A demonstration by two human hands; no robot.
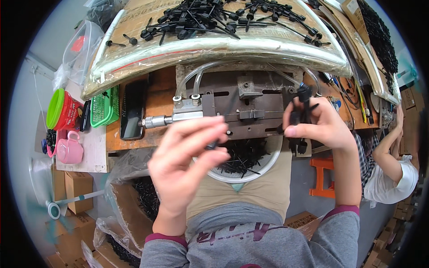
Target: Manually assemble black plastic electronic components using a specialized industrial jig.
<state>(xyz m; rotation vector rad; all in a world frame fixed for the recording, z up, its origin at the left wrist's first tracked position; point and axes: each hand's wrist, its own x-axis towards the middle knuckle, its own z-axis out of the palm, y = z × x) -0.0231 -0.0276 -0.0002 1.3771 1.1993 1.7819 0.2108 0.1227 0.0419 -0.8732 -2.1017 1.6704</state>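
My right hand (324, 125) is closed round a small bunch of black plastic stemmed parts (304, 94), with thick knob ends sticking out above and below the fingers. My left hand (187, 154) is blurred by motion, its fingers curled toward the thumb. A small black plastic part (212, 145) shows between them, mostly hidden. Between and behind the hands lies a metal bench fixture (252, 115) with a block in its middle. At its left is a pneumatic cylinder (187, 111) with clear air hoses (185, 77). Under the left fingers, a white basket (237, 178) in my lap holds many black pieces.
A plastic-wrapped cardboard tray (134, 58) with a heap of black parts (192, 20) overhangs the bench. At left are a phone (133, 111), a green basket (105, 107) and a pink cup (70, 149). A co-worker (393, 178) sits at right, near an orange stool (321, 176).
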